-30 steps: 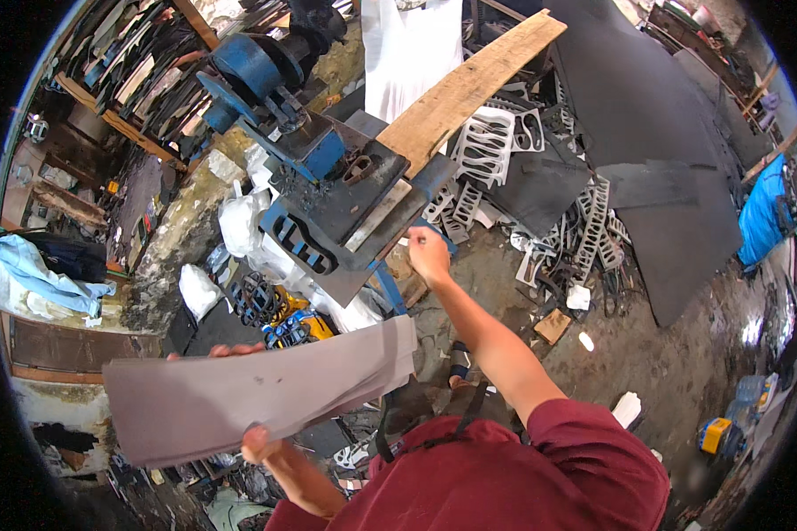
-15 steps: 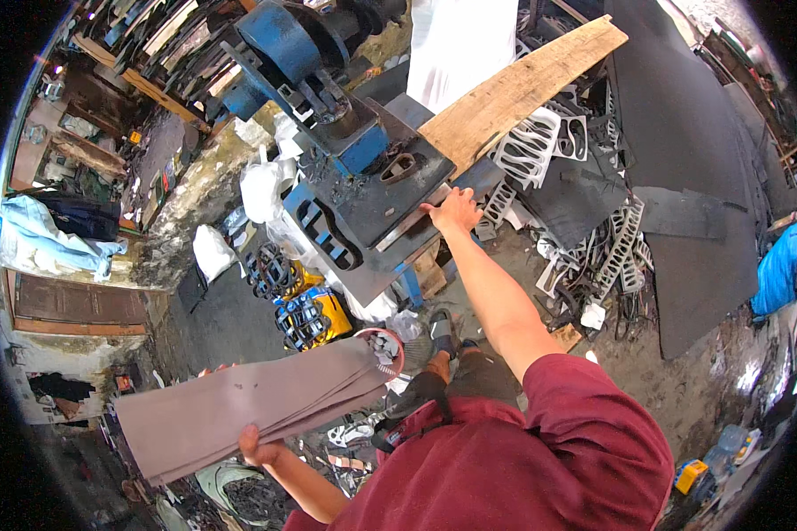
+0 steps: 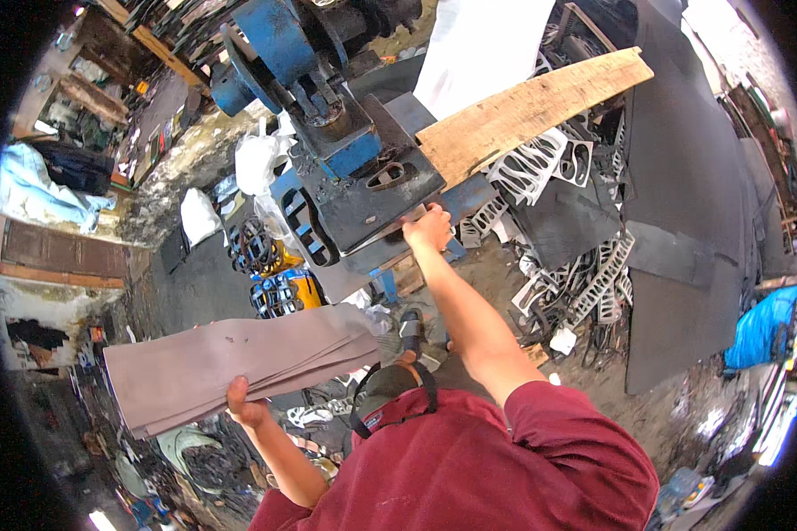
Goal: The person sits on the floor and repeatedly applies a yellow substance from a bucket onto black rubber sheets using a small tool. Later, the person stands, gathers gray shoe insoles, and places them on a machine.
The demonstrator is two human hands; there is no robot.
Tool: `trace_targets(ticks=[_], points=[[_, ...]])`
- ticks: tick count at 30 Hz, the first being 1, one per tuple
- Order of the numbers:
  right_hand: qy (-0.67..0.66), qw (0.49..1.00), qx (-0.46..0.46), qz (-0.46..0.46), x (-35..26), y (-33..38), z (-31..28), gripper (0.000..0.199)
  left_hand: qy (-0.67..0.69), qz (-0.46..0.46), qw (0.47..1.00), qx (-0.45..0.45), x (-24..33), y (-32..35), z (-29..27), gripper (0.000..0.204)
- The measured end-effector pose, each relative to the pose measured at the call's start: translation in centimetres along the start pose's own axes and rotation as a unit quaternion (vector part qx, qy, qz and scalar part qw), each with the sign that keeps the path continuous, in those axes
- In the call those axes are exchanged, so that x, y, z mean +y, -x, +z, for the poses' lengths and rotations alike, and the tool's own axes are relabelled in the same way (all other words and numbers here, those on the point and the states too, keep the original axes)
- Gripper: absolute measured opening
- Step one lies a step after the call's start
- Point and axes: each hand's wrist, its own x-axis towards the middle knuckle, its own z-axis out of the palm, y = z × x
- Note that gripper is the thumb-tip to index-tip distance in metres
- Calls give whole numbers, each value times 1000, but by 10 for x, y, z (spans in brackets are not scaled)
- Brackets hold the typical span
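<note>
My left hand (image 3: 248, 407) grips the lower edge of a stack of long brownish-grey sheets (image 3: 239, 350), thumb on top and fingers beneath, out of sight. The sheets fan apart slightly at their right end. My right hand (image 3: 428, 227) reaches to the front right edge of the blue press (image 3: 356, 150). Its fingers are curled round the end of a pale strip (image 3: 413, 213) just under the press's dark plate (image 3: 363, 205); most of the strip is hidden. A black sole-shaped cutting die (image 3: 308, 230) lies left of the plate, and a small metal ring-shaped piece (image 3: 390, 175) rests on top.
A wooden plank (image 3: 531, 111) extends right from the press. Pale cut-out scraps (image 3: 540, 168) pile beside it, with large dark sheets (image 3: 682, 195) at right. Several dies sit by a yellow container (image 3: 308, 288) on the floor. A white bag (image 3: 201, 218) lies farther left.
My right hand has drawn in along the press edge, its fingers now more curled. The sheet stack stays in my left hand, slightly higher in view. The view has shifted.
</note>
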Motion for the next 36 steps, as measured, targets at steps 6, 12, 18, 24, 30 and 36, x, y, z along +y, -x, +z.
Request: trace_targets(ticks=[6, 12, 18, 24, 30, 36], points=[[83, 993, 42, -69, -5, 25, 14, 90, 18, -59, 995, 81, 6, 44, 24, 74], [30, 999, -2, 15, -13, 26, 10, 76, 3, -50, 990, 132, 8, 67, 43, 58], [-20, 991, -133, -12, 8, 22, 11, 86, -39, -71, 984, 158, 2, 66, 54, 67], [127, 959, 18, -254, 0, 86, 39, 91, -31, -33, 988, 145, 6, 66, 46, 68], [147, 833, -196, -496, 5, 37, 117, 90, 13, -39, 983, 180, 12, 67, 36, 72], [55, 830, -242, -499, 31, 9, 116, 72, 21, -34, 985, 167, -2, 71, -31, 67]])
